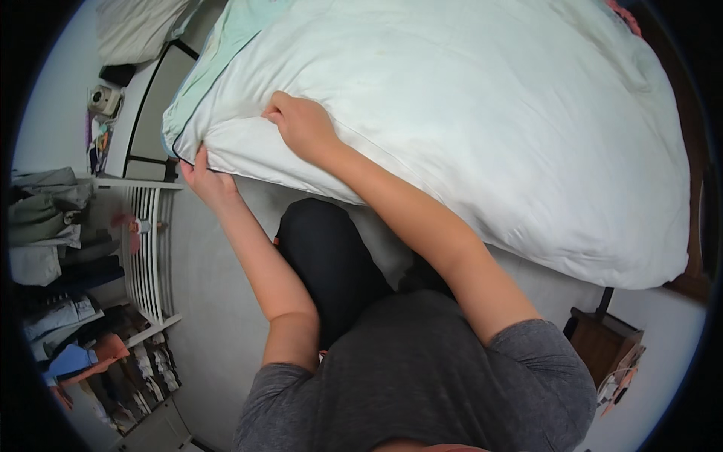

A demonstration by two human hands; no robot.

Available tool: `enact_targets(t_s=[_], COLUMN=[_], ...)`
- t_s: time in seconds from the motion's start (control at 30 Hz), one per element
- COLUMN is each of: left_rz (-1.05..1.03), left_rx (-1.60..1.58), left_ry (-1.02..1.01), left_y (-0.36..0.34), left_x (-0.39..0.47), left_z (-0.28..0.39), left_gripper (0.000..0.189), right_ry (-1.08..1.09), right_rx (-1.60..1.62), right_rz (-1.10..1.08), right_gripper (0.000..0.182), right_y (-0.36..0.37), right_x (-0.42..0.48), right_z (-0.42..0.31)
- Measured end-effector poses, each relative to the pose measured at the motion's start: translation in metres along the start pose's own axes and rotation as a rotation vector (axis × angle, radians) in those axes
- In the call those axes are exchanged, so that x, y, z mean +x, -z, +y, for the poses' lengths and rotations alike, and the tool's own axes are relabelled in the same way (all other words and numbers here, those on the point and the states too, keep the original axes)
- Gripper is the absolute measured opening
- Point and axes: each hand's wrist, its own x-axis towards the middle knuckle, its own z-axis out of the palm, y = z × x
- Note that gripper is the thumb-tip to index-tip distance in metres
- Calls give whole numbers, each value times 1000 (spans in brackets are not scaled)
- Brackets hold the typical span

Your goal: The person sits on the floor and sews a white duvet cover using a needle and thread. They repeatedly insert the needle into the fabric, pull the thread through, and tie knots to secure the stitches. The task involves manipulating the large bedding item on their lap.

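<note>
A white bed cover [480,113] spreads over the bed before me, with creases around both hands. My left hand [210,179] grips its lower left corner at the dark-piped edge, thumb on top and the other fingers partly hidden. Farther in on the cover, my right hand [299,123] has its fingers curled and pinches the white fabric. Along the upper left side shows a mint-green cloth [217,76] with a blue edge. My bent knee [322,243], in black trousers, is just below the bed's near edge.
Grey floor [212,294] lies to the left. Beyond it stand a white slatted rack [146,254], folded clothes [42,226] and several shoes [149,373]. A white cabinet [140,101] is at the upper left. At the lower right is a brown wooden cabinet [601,339].
</note>
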Motion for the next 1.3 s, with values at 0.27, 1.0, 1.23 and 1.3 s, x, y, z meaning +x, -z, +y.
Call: enact_targets(t_s=[0.27, 1.0, 1.23, 1.3], left_rz=[-180, -586, -589, -580], left_rx=[-239, -213, -177, -193], left_ry=[505, 1198, 1194, 1130], left_y=[-31, -120, -128, -131], left_x=[-121, -404, -403, -402], left_z=[-20, -56, -34, -38], left_gripper=[62, 57, 50, 47], right_ry=[-355, -122, -700, -665], right_rx=[775, 710, 279, 274], right_rz=[78, 215, 175, 237], right_gripper=[6, 12, 8, 8], right_y=[110, 370, 308, 303], right_x=[-84, -399, -367, -365], right_z=[-30, -172, -117, -104])
